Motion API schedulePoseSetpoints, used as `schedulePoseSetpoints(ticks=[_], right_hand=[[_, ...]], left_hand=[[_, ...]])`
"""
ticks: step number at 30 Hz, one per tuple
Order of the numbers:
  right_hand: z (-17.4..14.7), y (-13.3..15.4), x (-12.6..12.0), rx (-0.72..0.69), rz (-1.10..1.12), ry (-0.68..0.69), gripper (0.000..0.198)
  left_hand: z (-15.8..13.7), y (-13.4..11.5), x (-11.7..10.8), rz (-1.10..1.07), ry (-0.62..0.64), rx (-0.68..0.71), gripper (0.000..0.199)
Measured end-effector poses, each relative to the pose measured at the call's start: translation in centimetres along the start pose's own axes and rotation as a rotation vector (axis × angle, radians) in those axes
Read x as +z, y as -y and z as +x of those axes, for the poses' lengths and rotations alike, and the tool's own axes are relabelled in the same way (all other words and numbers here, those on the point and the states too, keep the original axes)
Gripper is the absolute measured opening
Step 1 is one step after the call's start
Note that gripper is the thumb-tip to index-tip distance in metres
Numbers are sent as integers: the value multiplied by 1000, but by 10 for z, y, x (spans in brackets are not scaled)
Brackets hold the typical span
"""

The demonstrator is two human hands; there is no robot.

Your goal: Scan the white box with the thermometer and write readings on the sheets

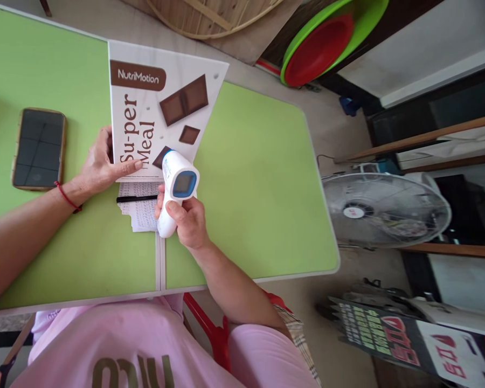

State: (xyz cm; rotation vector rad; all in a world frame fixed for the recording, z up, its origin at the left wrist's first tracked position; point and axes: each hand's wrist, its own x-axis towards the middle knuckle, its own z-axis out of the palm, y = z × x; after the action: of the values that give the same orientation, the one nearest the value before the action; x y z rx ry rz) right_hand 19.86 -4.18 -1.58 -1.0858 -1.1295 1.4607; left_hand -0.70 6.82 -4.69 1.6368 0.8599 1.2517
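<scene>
Left hand (99, 168): gripping NutriMotion box (165, 102). Right hand (191, 221): wrapped round infrared thermometer (178, 186), apparently aiming at box; steady hold needed.

Green desk (258, 188) was set on pale floor (333, 126); red chair (217, 340) was partly hidden below near edge. Fan (388, 213) was placed past right end, beside wood-edged shelving (424, 136). Red basin (319, 48) was nested in green basin (369, 19).
</scene>
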Motion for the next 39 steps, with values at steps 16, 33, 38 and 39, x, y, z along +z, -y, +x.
schedulePoseSetpoints(ticks=[16, 33, 38, 39], right_hand=[[-1, 2, 0, -18, -33, -22, 38], [5, 2, -2, -96, -63, -35, 35], [7, 8, -19, -264, -251, -70, 31], [8, 11, -28, -317, -351, -120, 32]], left_hand=[[4, -31, 0, 206, 6, -9, 58], [6, -28, -2, 215, -3, 30, 62], [10, -22, -6, 199, -93, 119, 69], [12, -18, -9, 212, -74, 141, 72]])
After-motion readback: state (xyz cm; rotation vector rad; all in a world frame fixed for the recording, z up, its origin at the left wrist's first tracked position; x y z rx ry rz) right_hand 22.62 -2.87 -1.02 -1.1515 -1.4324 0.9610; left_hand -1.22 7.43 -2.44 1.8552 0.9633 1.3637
